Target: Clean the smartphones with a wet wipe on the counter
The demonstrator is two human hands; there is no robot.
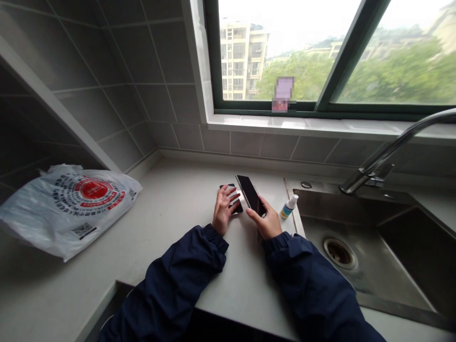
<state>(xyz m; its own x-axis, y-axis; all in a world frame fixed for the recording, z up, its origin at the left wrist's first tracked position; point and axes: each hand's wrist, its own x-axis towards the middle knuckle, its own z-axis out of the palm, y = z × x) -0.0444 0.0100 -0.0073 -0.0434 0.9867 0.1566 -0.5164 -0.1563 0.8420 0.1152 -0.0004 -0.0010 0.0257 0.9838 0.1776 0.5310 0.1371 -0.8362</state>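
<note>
My right hand grips a black smartphone by its lower right edge, thumb at the front. The phone is tilted, its dark screen facing me and to the left. My left hand has its fingers spread over a second dark, flat, phone-like item on the counter, partly hidden by the fingers. Whether the left fingers touch that item I cannot tell. Close to the right of my right hand, a small spray bottle with a white cap and a blue and yellow label stands near the sink's edge.
A white plastic bag with a red round print lies on the left of the pale counter. On the right are a steel sink and a chrome faucet. A window sill runs along the back.
</note>
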